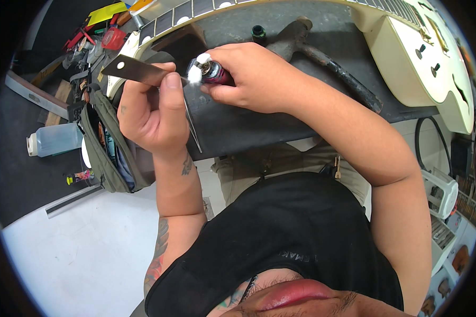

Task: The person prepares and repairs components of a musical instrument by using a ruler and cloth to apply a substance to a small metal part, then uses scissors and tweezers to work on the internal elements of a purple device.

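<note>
My left hand [150, 108] pinches a thin metal plate [140, 72] with a round hole, between thumb and fingers. The plate's narrow end is close to white fluffy material [195, 74] on top of a small dark, pink-tinted cylinder [219, 75], which my right hand [254, 76] grips. Whether the end touches the fluff is unclear. A slim pair of metal tweezers [193, 129] shows below my left hand; I cannot tell if it is held or lying down.
A cream guitar body [402, 68] and its neck [166, 24] span the dark bench mat [238, 127]. Behind my right hand are a hammer [338, 74] and small bottle [258, 33]. An olive bag [111, 148], translucent bottle [58, 140] and assorted tools [90, 50] crowd the left.
</note>
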`<control>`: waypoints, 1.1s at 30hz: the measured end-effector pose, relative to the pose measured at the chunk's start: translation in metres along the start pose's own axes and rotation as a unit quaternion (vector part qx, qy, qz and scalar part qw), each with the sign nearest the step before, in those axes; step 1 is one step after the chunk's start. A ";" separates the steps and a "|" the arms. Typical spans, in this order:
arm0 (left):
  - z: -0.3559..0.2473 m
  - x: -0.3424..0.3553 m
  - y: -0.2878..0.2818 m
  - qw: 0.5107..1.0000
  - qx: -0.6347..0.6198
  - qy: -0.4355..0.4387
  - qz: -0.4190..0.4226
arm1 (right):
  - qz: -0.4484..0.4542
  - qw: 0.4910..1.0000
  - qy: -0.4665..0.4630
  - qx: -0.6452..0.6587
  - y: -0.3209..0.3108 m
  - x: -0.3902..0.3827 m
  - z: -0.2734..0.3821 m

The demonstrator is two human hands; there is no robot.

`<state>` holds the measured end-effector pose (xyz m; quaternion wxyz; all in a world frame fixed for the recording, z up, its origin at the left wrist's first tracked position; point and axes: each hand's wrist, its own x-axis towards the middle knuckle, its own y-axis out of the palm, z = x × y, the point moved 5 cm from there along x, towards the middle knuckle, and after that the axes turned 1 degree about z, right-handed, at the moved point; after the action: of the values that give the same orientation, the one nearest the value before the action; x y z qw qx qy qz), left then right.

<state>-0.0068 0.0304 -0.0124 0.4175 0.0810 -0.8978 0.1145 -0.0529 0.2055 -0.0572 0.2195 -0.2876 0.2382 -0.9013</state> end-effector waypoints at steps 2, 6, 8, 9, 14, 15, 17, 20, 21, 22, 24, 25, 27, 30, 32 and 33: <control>0.005 -0.001 0.002 1.000 0.022 0.006 -0.001 | -0.003 1.000 -0.003 0.003 0.001 0.000 -0.001; 0.004 0.001 -0.003 0.997 0.042 0.033 0.048 | -0.012 1.000 -0.009 0.000 0.000 -0.001 -0.003; -0.001 0.000 0.003 1.000 0.018 0.008 0.008 | -0.013 1.000 -0.013 -0.002 0.002 0.000 -0.001; -0.002 -0.001 0.002 0.999 -0.007 -0.017 -0.031 | -0.008 1.000 -0.010 0.002 0.002 0.000 0.000; 0.002 -0.002 -0.003 1.000 -0.001 -0.004 0.000 | 0.005 1.000 0.008 0.003 -0.001 0.001 0.001; 0.001 -0.001 0.000 1.000 0.000 -0.004 0.000 | -0.004 1.000 -0.001 0.001 0.001 0.000 0.000; 0.004 -0.001 0.002 0.999 0.014 -0.017 -0.028 | -0.012 1.000 -0.009 0.000 0.001 0.000 -0.001; 0.002 0.000 -0.003 0.997 0.062 0.033 0.033 | -0.010 1.000 -0.012 0.007 0.000 0.000 0.000; 0.001 0.000 -0.001 0.997 0.062 0.033 0.032 | -0.010 1.000 -0.009 0.006 0.000 0.000 0.000; 0.000 0.000 0.001 0.999 0.032 0.005 0.004 | -0.008 1.000 -0.005 0.005 0.001 0.000 0.000; 0.005 -0.002 0.001 0.999 0.023 -0.013 -0.024 | -0.004 1.000 0.000 0.005 0.001 0.001 0.001; 0.006 -0.002 -0.002 0.999 0.023 -0.013 -0.024 | -0.001 1.000 0.004 0.004 -0.001 0.001 0.002; 0.005 -0.001 -0.005 0.998 0.048 -0.001 0.031 | 0.001 1.000 0.006 0.006 -0.001 0.001 0.001; 0.003 -0.001 0.002 1.000 0.017 -0.007 -0.011 | 0.002 1.000 0.004 0.009 0.001 0.001 0.001; 0.004 0.000 -0.001 0.999 0.019 -0.007 -0.033 | -0.003 1.000 0.004 0.008 0.001 0.001 0.000; 0.005 -0.001 -0.005 0.999 0.039 -0.008 -0.002 | -0.005 1.000 -0.001 0.005 0.001 0.000 -0.001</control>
<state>-0.0091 0.0242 -0.0154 0.4070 0.0996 -0.8959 0.1477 -0.0534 0.2049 -0.0584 0.2163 -0.2886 0.2315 -0.9035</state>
